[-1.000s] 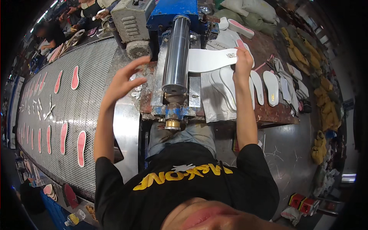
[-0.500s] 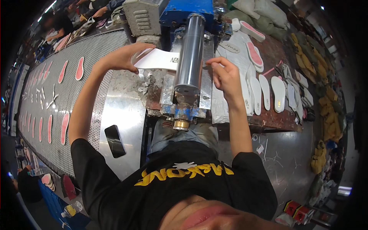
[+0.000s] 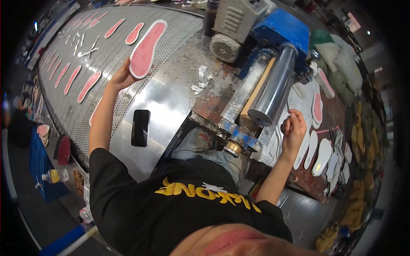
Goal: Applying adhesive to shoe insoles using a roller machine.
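Note:
My left hand (image 3: 122, 78) grips a shoe insole (image 3: 147, 50) by its heel end. The insole is pink on top with a white rim, and its toe end points away over the mesh belt (image 3: 171, 38). To the right, my right hand (image 3: 294, 130) is closed, fingertips pinched together. What it holds, if anything, I cannot make out. It hovers just right of a shiny metal roller (image 3: 275, 85) on a blue machine (image 3: 284, 30). A tan bar (image 3: 259, 87) runs alongside the roller.
Pink insoles lie in rows on the mesh belt, around white scraps. A black phone (image 3: 140, 128) rests on the metal plate (image 3: 164, 98). White insoles (image 3: 323, 157) sit on the right table. A grey motor housing (image 3: 237, 21) stands behind, near sacks (image 3: 341, 59).
My left hand has carried the insole from the roller leftward over the belt, and its pink face now shows. My view has turned left. My right hand stays beside the roller, slightly nearer me.

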The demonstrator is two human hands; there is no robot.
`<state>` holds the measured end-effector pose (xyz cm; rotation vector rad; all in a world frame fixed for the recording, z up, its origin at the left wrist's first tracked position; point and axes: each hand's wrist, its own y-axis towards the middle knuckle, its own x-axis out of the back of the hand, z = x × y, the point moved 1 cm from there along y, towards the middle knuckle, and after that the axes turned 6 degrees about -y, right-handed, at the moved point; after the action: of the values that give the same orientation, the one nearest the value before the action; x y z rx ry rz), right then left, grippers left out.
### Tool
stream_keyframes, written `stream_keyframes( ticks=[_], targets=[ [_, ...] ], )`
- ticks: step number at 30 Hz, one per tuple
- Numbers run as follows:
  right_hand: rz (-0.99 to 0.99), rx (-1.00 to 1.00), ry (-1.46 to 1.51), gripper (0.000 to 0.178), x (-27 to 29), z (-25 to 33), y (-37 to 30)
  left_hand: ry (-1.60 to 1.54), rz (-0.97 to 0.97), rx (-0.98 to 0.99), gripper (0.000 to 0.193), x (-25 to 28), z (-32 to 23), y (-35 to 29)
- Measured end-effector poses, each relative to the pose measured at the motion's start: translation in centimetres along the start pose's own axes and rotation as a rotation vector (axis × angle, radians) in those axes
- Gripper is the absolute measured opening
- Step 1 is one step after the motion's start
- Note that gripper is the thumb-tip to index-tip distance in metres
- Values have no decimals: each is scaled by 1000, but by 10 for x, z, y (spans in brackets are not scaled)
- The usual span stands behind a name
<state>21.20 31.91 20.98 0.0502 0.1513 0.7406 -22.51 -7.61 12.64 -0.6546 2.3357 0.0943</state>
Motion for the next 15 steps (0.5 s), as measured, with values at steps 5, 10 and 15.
stream_keyframes(
  ticks=[5,10,15],
  targets=[
    [-37,-45,-9,15,6,-23,-2,-60,-712,78,63,90,15,-45],
    [-105,-106,-38,13,27,-47,-15,-73,-772,42,46,138,31,-38],
    [-198,-180,-65,12,48,-57,-36,-92,-721,-63,38,148,22,33]
  ],
)
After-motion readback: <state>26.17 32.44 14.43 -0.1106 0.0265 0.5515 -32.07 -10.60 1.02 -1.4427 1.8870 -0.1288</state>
